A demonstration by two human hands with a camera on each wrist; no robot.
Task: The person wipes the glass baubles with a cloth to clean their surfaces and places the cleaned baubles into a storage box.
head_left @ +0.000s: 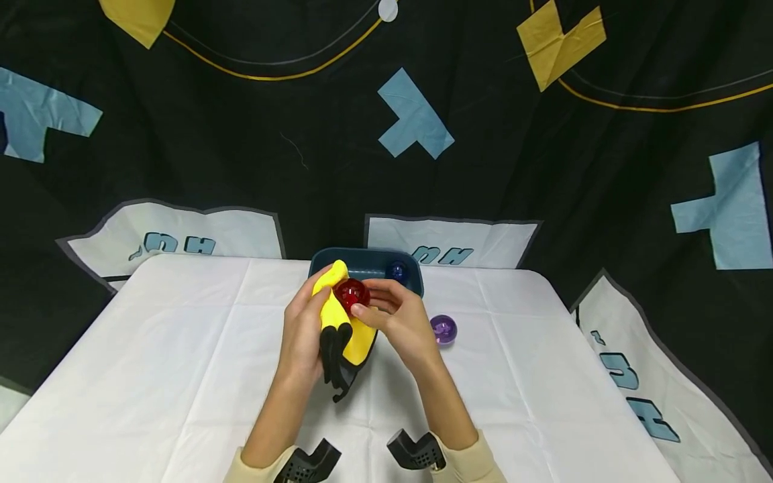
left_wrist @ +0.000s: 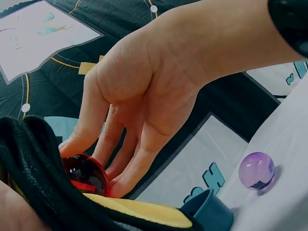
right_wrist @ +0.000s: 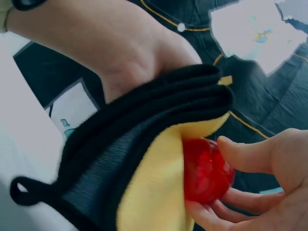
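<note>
On the table (head_left: 169, 376) stands a tray (head_left: 356, 255); before it the left hand (head_left: 302, 330) grips a cloth (head_left: 360, 341), the right hand (head_left: 401, 322) pinches a red ball (head_left: 351, 294) against the cloth; a purple ball (head_left: 443, 329) lies near the tray, a blue ball (head_left: 396, 272) inside

PLACE: looks like a staged recording spot; home or lab cannot be told | BACKDROP: dark sheet (head_left: 241, 161) with blue shapes (head_left: 415, 115), lettered white panels (head_left: 392, 239) | SURFACE: counter (head_left: 163, 382) under creased white cloth (head_left: 543, 376) | GEAR: wrist-worn black devices (head_left: 417, 451)
</note>
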